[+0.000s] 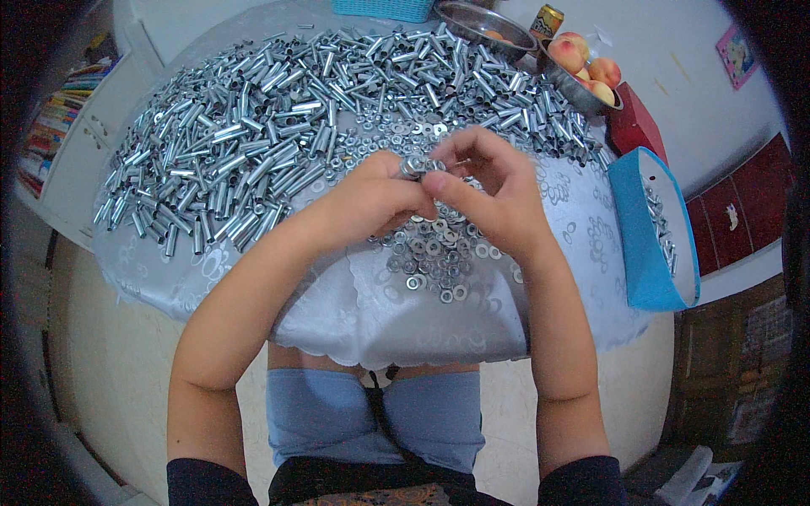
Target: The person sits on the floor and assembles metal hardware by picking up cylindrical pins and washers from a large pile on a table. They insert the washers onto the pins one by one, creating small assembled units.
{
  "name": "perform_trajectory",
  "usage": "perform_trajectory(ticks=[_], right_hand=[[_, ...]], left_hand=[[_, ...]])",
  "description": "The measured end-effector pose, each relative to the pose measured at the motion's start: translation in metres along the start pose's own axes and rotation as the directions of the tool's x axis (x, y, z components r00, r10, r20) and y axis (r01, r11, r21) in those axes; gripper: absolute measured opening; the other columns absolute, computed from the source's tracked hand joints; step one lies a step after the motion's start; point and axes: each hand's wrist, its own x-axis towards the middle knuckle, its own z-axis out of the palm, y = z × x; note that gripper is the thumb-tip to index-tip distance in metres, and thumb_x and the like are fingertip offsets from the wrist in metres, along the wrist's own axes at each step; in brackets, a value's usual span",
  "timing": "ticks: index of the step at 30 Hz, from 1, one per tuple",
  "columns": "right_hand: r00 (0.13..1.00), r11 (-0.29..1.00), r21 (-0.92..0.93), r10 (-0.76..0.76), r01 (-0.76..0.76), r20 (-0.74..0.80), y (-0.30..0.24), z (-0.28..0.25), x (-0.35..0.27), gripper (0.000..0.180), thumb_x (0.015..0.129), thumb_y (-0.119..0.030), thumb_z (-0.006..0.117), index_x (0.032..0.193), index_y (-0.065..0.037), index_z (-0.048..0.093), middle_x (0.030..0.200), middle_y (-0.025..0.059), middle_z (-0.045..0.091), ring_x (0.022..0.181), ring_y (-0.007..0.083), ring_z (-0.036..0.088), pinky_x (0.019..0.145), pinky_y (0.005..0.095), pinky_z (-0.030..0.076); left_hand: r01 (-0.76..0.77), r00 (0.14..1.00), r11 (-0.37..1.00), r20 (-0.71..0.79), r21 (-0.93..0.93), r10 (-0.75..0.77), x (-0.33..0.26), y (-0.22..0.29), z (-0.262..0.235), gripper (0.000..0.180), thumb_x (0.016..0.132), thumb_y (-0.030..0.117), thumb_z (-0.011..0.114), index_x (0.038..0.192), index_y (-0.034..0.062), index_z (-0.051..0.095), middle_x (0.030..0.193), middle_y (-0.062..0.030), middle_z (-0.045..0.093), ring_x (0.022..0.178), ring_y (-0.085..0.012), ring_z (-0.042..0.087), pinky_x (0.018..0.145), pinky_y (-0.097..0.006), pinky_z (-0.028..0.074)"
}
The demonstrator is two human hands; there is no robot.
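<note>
Small metal rings (413, 166), which look like nuts or washers, sit at the fingertips where my two hands meet above the table. My left hand (375, 198) is curled closed with several of these rings between thumb and forefinger. From the other side, my right hand (498, 194) bends its thumb and fingers in against them; the exact piece in its pinch is partly hidden. Below the hands lies a loose pile of flat washers (434, 249). Smaller nuts and washers (380, 131) are scattered just beyond the hands.
Short silvery metal tubes (270, 126) are heaped across the far and left table. A patterned pale tablecloth (574, 270) covers it. At the right stands a blue bin (629, 228) with metal parts inside. Farther back are a fruit bowl (582, 93), another metal bowl (481, 25), a can (547, 21) and a turquoise basket (384, 8).
</note>
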Motion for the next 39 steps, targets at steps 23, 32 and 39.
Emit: perform_trajectory(ticks=[23, 32, 39], right_hand=[[0.999, 1.000, -0.026, 0.016, -0.015, 0.037, 0.002, -0.006, 0.002, 0.030, 0.067, -0.018, 0.072, 0.093, -0.005, 0.063, 0.082, 0.0027, 0.057, 0.071, 0.0095, 0.052, 0.065, 0.0221, 0.043], [0.998, 0.999, -0.012, 0.053, -0.053, 0.043, 0.002, -0.004, 0.002, 0.023, 0.070, -0.017, 0.069, 0.089, -0.005, 0.063, 0.090, 0.0049, 0.060, 0.079, 0.0114, 0.055, 0.068, 0.0227, 0.044], [0.995, 0.995, -0.035, -0.094, 0.093, -0.039, -0.001, 0.002, 0.002, 0.019, 0.069, -0.018, 0.070, 0.083, -0.005, 0.063, 0.084, 0.0045, 0.061, 0.077, 0.0121, 0.056, 0.067, 0.0240, 0.045]], left_hand=[[0.016, 0.998, 0.994, 0.060, 0.109, -0.023, -0.003, 0.007, -0.003, 0.014, 0.064, 0.020, 0.059, 0.062, 0.0078, 0.052, 0.048, 0.0021, 0.042, 0.041, -0.0066, 0.038, 0.037, -0.022, 0.027], [-0.002, 0.999, 0.994, -0.050, 0.114, 0.008, -0.002, 0.004, -0.002, 0.019, 0.065, 0.019, 0.060, 0.054, 0.0058, 0.053, 0.045, 0.0014, 0.040, 0.040, -0.0076, 0.035, 0.039, -0.023, 0.024], [0.001, 0.999, 1.000, -0.034, 0.002, 0.000, -0.001, 0.006, -0.001, 0.020, 0.064, 0.019, 0.062, 0.054, 0.0041, 0.054, 0.047, -0.0002, 0.043, 0.041, -0.0079, 0.037, 0.039, -0.025, 0.025]])
